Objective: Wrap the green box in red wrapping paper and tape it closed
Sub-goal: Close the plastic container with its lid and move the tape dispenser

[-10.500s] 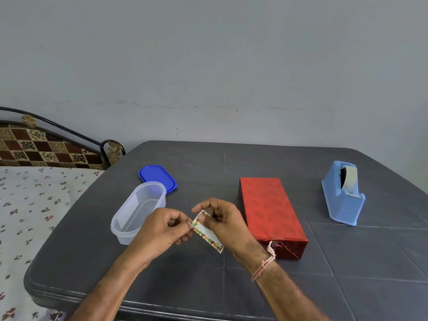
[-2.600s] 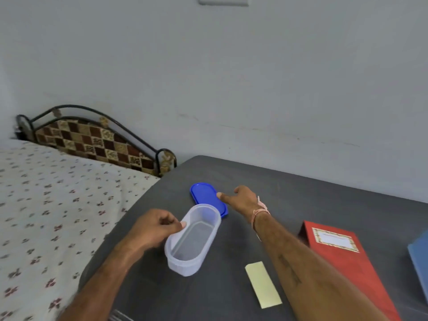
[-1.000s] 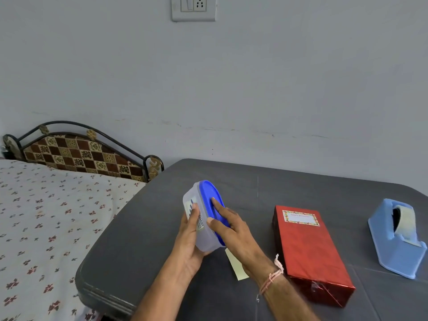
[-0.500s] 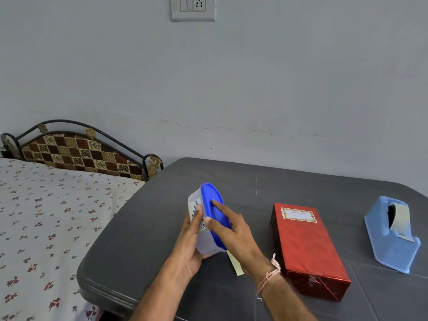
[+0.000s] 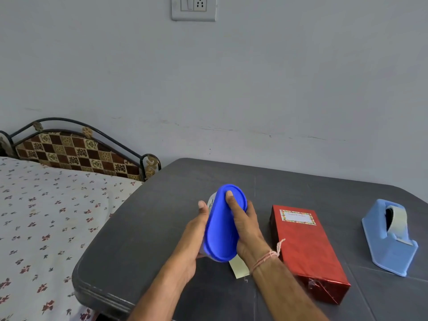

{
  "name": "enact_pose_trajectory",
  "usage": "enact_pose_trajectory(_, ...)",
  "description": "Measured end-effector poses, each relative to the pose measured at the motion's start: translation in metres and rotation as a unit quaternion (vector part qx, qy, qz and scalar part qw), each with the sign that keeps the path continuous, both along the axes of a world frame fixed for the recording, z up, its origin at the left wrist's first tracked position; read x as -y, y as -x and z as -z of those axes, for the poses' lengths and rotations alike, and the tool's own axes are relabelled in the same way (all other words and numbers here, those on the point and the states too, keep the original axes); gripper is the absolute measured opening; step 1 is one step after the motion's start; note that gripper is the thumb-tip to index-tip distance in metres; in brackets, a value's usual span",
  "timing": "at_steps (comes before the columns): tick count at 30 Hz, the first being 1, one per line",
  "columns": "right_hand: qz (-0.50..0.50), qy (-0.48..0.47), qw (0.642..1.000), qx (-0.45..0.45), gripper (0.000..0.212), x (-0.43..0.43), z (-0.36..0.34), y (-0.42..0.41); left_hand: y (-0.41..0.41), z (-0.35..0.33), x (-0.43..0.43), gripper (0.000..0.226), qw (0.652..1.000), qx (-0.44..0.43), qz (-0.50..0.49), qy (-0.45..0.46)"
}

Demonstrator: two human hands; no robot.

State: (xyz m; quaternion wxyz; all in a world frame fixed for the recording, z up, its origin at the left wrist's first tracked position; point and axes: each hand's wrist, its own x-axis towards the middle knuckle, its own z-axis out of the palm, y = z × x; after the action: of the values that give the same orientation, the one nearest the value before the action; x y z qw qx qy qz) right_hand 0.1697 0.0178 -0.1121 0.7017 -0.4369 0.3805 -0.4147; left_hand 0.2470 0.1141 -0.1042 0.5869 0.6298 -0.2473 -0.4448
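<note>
A person's left hand point(image 5: 193, 230) grips a clear plastic container point(image 5: 211, 201), held tilted above the grey table point(image 5: 143, 228). The right hand point(image 5: 246, 228) curls round its blue lid point(image 5: 221, 232), thumb pressing on top. The red-wrapped box point(image 5: 303, 249), labelled and seemingly finished, lies just right of the hands. To seat the lid well, the thumb should press evenly round the rim while the left hand braces.
</note>
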Motion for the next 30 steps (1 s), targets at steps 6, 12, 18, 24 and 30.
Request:
enact_pose_trajectory(6,-0.021,0.013,0.991,-0.133,0.068,0.005,-0.014,-0.004,0.011,0.028,0.005,0.072,0.962,0.242,-0.122,0.04)
enact_pose_trajectory(12,0.017,0.108,0.966,-0.235,0.073,0.003,-0.02,-0.007,0.008,0.026,0.01,0.057,0.949,0.273,-0.154,0.02)
enact_pose_trajectory(18,0.024,0.191,0.964,-0.186,0.025,-0.039,0.029,-0.025,-0.03,0.031,0.018,0.065,0.947,0.266,-0.172,-0.046)
enact_pose_trajectory(24,-0.113,0.081,0.977,-0.163,0.026,-0.044,0.036,-0.045,-0.076,0.04,-0.004,0.056,0.91,0.344,-0.187,-0.132)
enact_pose_trajectory(30,-0.182,0.083,0.963,-0.183,0.02,-0.041,0.029,-0.046,-0.091,0.035,-0.015,0.023,0.93,0.307,-0.176,-0.101)
